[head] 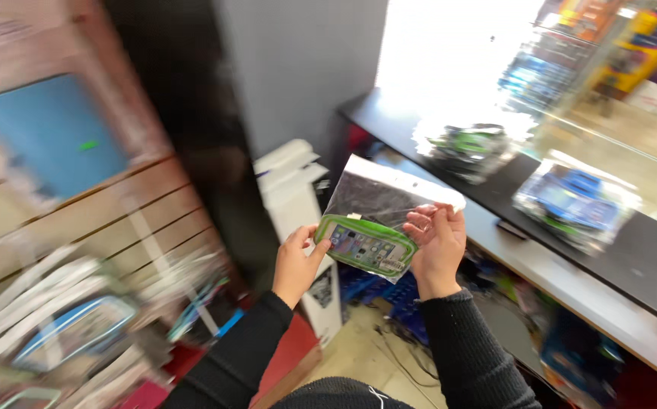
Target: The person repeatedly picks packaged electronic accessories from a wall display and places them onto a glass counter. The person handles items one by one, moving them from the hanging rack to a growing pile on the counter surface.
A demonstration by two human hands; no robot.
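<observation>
At the far left, blurred packaged goods are hanging on a slatted wall panel, too smeared to identify further. Moving right, the left hand is reaching up from a black sleeve, its fingers pinching the left end of a green-edged phone pouch sealed in a clear plastic bag. The bag is being held in the air, above the floor and in front of a white box standing against the grey wall. The right hand is gripping the bag's right side, its fingers curling over the edge. Further right, a dark counter is carrying a stack of green packaged items and a pile of blue packaged items.
</observation>
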